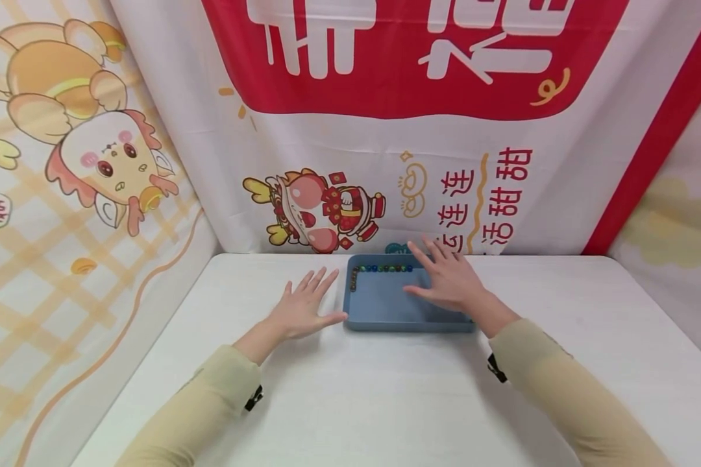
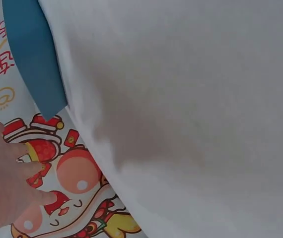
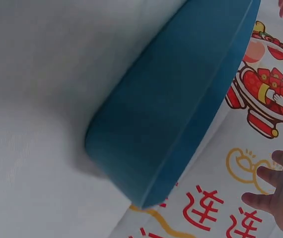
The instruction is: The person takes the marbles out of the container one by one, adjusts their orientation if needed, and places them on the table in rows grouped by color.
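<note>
One smooth blue rectangular tray [image 1: 380, 303] with rounded corners sits on the white table [image 1: 385, 402]; in it, glossy round marbles [image 1: 374, 268], too small to count, line its far wall and part of its left wall. The left hand [image 1: 302, 310] is just beside the tray's left side, the right hand [image 1: 448, 280] over its right part; both are apart, fingers spread.

Tray [image 1: 380, 301] blue-grey; beads [image 1: 375, 268] mixed green, blue, brown; worktop [image 1: 380, 395] white; sleeves [image 1: 193, 408] beige; left backdrop [image 1: 29, 318] orange-checked; banner [image 1: 385, 84] red, white lettering.
</note>
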The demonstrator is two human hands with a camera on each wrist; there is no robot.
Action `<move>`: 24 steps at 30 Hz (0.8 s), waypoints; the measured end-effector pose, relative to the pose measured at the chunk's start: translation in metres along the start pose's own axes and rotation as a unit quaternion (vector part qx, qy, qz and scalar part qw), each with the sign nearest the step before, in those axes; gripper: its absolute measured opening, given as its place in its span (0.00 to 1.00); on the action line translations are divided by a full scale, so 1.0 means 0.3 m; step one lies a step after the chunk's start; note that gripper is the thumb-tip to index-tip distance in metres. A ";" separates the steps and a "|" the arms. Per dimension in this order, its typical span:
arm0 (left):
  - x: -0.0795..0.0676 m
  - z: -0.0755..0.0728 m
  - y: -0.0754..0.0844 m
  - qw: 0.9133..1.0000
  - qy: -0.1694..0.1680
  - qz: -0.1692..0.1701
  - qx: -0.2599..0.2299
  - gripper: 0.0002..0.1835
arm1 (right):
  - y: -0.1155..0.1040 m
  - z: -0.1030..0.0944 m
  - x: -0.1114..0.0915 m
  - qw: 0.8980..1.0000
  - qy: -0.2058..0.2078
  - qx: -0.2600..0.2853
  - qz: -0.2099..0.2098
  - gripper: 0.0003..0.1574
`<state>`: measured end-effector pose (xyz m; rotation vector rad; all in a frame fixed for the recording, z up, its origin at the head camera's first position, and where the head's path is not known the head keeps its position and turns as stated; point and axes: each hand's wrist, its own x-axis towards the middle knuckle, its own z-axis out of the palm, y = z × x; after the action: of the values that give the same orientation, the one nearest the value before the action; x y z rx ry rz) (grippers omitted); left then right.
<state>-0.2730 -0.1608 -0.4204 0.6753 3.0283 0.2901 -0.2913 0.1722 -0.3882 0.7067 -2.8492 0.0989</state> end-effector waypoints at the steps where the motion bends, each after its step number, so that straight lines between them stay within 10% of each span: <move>1: 0.003 0.006 0.001 1.000 -0.006 -0.002 -0.009 0.52 | -0.006 0.009 0.004 1.000 -0.003 0.009 0.000 0.60; 17: 0.020 0.047 -0.025 0.974 -0.089 -0.035 -0.204 0.49 | -0.077 0.116 0.075 0.985 -0.085 0.145 0.038 0.58; 24: 0.026 0.057 -0.032 0.973 -0.089 -0.023 -0.212 0.47 | -0.111 0.159 0.102 0.969 -0.112 0.213 0.059 0.57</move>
<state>-0.2829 -0.1631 -0.4390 0.5583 2.6748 0.7961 -0.3109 0.1233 -0.4276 0.6546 -3.1189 0.7108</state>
